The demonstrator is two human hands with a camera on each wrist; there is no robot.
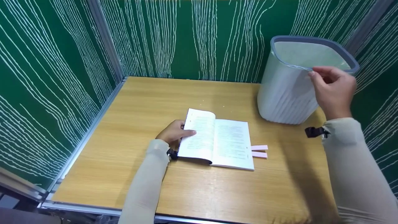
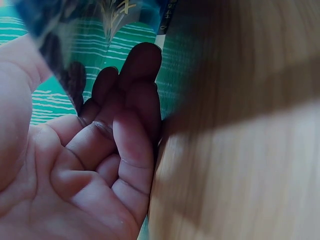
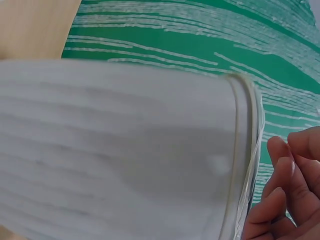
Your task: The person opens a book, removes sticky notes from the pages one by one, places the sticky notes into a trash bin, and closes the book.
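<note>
An open book (image 1: 231,143) lies on the wooden table, its left part raised and curved. My left hand (image 1: 174,132) grips that left edge, with the thumb on the printed page and the fingers beneath. In the left wrist view, the fingers (image 2: 132,135) curl under the dark, glossy cover (image 2: 65,35). Two pink tabs (image 1: 259,154) stick out from the book's right side. My right hand (image 1: 337,88) is at the near rim of a white bin (image 1: 289,93), thumb and fingertips brought together. Nothing can be made out between those fingertips (image 3: 277,147).
The bin has a grey-blue rim (image 1: 311,39) and a pale liner inside; it stands at the table's back right. Green walls with white wavy lines (image 1: 199,37) enclose the back and sides. Tiny pale specks lie on the table (image 1: 149,102) behind the book.
</note>
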